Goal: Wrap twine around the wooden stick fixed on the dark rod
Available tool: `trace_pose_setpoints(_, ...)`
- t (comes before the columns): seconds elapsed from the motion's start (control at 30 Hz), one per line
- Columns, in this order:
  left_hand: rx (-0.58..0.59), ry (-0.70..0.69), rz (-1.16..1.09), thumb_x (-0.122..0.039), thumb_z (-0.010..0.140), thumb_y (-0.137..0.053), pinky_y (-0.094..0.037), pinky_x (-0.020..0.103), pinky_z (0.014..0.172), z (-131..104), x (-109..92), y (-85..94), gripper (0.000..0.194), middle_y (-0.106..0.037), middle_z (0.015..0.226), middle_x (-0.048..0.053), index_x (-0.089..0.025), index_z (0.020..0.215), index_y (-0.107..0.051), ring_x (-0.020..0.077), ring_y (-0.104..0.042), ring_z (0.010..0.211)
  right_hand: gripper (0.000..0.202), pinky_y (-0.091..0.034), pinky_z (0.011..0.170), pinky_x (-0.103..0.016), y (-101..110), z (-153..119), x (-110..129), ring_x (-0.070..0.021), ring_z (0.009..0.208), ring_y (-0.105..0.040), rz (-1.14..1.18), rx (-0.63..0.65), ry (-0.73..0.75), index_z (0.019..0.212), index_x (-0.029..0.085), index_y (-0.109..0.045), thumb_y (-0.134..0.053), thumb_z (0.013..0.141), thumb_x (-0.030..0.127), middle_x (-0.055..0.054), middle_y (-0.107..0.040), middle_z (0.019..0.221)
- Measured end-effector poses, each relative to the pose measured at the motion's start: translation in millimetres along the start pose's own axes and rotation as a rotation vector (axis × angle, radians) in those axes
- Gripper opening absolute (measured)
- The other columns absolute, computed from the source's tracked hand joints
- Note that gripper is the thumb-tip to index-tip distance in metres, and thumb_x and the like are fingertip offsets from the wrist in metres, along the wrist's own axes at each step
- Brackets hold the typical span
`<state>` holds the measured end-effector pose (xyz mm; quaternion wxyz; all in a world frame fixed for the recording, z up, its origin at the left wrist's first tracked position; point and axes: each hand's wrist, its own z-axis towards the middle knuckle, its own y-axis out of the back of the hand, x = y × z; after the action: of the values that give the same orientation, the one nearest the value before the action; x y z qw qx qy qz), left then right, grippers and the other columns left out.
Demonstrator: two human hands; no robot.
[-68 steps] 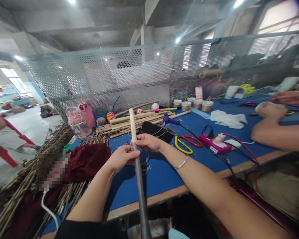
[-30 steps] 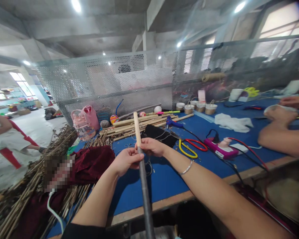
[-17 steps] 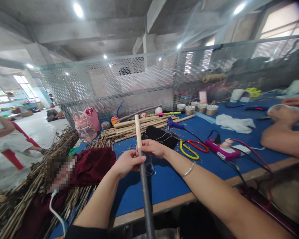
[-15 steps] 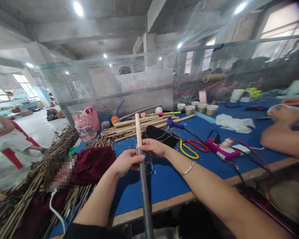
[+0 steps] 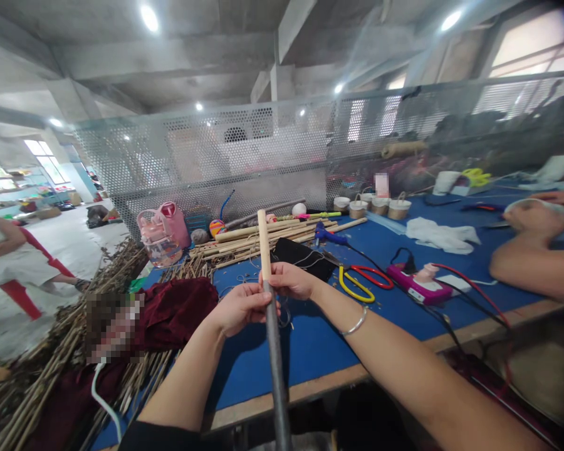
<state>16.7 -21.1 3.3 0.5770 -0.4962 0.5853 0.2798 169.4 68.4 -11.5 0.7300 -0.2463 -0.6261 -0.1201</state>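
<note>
A long rod, pale wood at its upper end and dark grey below, stands nearly upright in the middle of the view; its wooden end [image 5: 264, 241] and grey part [image 5: 276, 369] meet near the fingers. My left hand [image 5: 244, 307] pinches the rod at the top of the grey part. Just above, my right hand [image 5: 291, 280] grips it near the joint, fingertips on the pale wood. Thin wire [image 5: 286, 315] lies on the blue table [image 5: 319, 351] behind the rod. A black cloth [image 5: 305, 258] is beyond my right hand.
Scissors with yellow and red handles [image 5: 357, 293], a blue glue gun [image 5: 329, 234] and a purple power strip [image 5: 420, 289] lie to the right. Wooden sticks [image 5: 244, 241] are behind, maroon cloth [image 5: 178, 310] and dry stalks [image 5: 51, 357] left. Another person's arm [image 5: 531, 260] is far right.
The rod's upper end has shifted slightly to the right and up. Both hands keep their hold at nearly the same place.
</note>
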Motion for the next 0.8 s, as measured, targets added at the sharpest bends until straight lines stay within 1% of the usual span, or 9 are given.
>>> trace_pose_setpoints(0.07,-0.066,-0.036,0.044,-0.039,0.062,-0.075,-0.046,0.023,0.056,0.8,1.6,-2.9,0.038,-0.062,0.073,0.004,-0.013,0.086,-0.06,0.0123,-0.06,0.061,0.043,-0.029,0.042,-0.017,-0.4,1.1,-1.2,-0.0048,0.048,-0.045,-0.007,-0.031,0.004,0.081,0.011,-0.056,-0.075,0.06,0.043,0.0,-0.058,0.066)
trace_pose_setpoints(0.2,-0.233,-0.096,0.216,-0.037,0.056,-0.078,-0.041,0.02,0.049,1.5,2.9,-5.4,0.035,-0.053,0.056,-0.003,-0.013,0.07,-0.057,0.0071,-0.049,0.047,0.044,-0.025,0.04,-0.017,-0.1,4.0,-3.2,-0.0038,0.046,-0.042,-0.026,-0.054,0.0,0.079,0.01,-0.055,-0.076,0.059,0.044,-0.001,-0.059,0.065)
trace_pose_setpoints(0.27,-0.209,-0.076,0.207,-0.038,0.058,-0.077,-0.043,0.022,0.052,-0.1,1.2,-4.3,0.034,-0.057,0.058,-0.001,-0.013,0.068,-0.057,0.0085,-0.052,0.05,0.045,-0.021,0.038,-0.016,0.1,4.0,-2.4,-0.0027,0.043,-0.039,-0.022,-0.031,-0.007,0.08,0.01,-0.055,-0.075,0.059,0.045,0.0,-0.057,0.063)
trace_pose_setpoints(0.4,-0.054,0.012,0.1,-0.037,0.064,-0.073,-0.047,0.027,0.062,-4.1,-3.0,-2.1,0.034,-0.066,0.079,0.008,-0.012,0.084,-0.063,0.0144,-0.061,0.066,0.044,-0.018,0.038,-0.016,-0.6,2.6,-0.1,-0.0026,0.042,-0.038,-0.016,0.023,-0.004,0.081,0.011,-0.054,-0.074,0.062,0.045,0.002,-0.054,0.059)
trace_pose_setpoints(0.47,-0.066,0.008,0.098,-0.036,0.064,-0.073,-0.047,0.026,0.06,-4.1,-3.1,-1.9,0.034,-0.065,0.078,0.007,-0.013,0.086,-0.062,0.0137,-0.06,0.065,0.043,-0.019,0.037,-0.017,-0.9,3.0,-0.2,-0.0025,0.042,-0.038,-0.051,0.0,0.012,0.079,0.011,-0.054,-0.073,0.062,0.045,0.003,-0.054,0.058)
trace_pose_setpoints(0.57,-0.175,-0.066,0.135,-0.033,0.061,-0.076,-0.043,0.022,0.054,-2.1,-1.8,-1.1,0.031,-0.057,0.063,-0.001,-0.013,0.077,-0.06,0.0083,-0.053,0.053,0.044,-0.017,0.036,-0.017,-0.8,4.4,-1.3,-0.001,0.038,-0.033,-0.112,-0.056,0.02,0.079,0.01,-0.054,-0.074,0.062,0.045,0.004,-0.052,0.057)
trace_pose_setpoints(0.6,-0.181,-0.081,0.131,-0.033,0.06,-0.077,-0.043,0.021,0.053,-1.8,-1.7,-0.4,0.03,-0.055,0.061,-0.002,-0.013,0.075,-0.06,0.0075,-0.051,0.052,0.044,-0.016,0.035,-0.017,-0.6,4.7,-1.7,-0.0006,0.037,-0.031,-0.113,-0.058,0.015,0.079,0.01,-0.054,-0.074,0.062,0.045,0.004,-0.051,0.056)
trace_pose_setpoints(0.73,-0.028,-0.016,0.041,-0.033,0.062,-0.075,-0.047,0.026,0.063,-4.3,-4.1,1.7,0.033,-0.064,0.077,0.007,-0.011,0.083,-0.063,0.0125,-0.059,0.064,0.044,-0.02,0.037,-0.017,-0.7,3.9,-2.3,-0.0015,0.039,-0.035,-0.041,0.0,-0.014,0.081,0.01,-0.055,-0.074,0.062,0.045,0.003,-0.053,0.059)
trace_pose_setpoints(0.8,-0.005,0.025,0.037,-0.034,0.062,-0.075,-0.048,0.028,0.066,-6.0,-5.2,1.1,0.035,-0.065,0.082,0.009,-0.011,0.086,-0.063,0.0142,-0.06,0.068,0.042,-0.024,0.039,-0.017,-0.9,3.4,-2.9,-0.0032,0.043,-0.041,-0.027,0.009,-0.012,0.082,0.01,-0.056,-0.074,0.062,0.042,0.001,-0.055,0.061)
